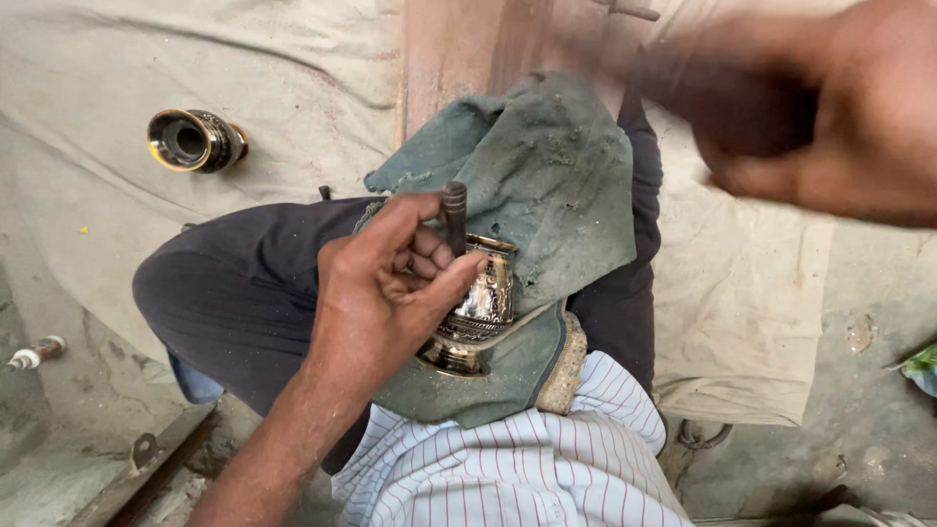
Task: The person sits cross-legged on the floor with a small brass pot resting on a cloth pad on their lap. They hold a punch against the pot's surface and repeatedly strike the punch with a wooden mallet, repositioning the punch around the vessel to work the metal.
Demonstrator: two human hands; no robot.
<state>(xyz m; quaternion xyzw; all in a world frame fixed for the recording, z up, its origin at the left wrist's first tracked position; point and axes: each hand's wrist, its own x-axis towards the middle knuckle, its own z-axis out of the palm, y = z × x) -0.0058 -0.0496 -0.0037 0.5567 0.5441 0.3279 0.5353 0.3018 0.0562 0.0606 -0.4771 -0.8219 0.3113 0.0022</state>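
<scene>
left hand (390, 283): punch (455, 217) pinched upright on brass pot (480, 303) | right hand (830, 117): raised, blurred, perhaps closed around a dark tool

Soft, even daylight lit the scene, casting only faint shadows. The raised right hand (830, 107) was smeared by motion blur, while the engraved brass vessel (478, 303) showed small glints.

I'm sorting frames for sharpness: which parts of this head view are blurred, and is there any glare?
Head view: the right hand is smeared by motion blur, so what it grips is unreadable; the left hand, the dark punch it holds and the engraved metal vessel are sharp; small bright highlights glint on the vessel; light is soft and even, without hard shadows.
</scene>
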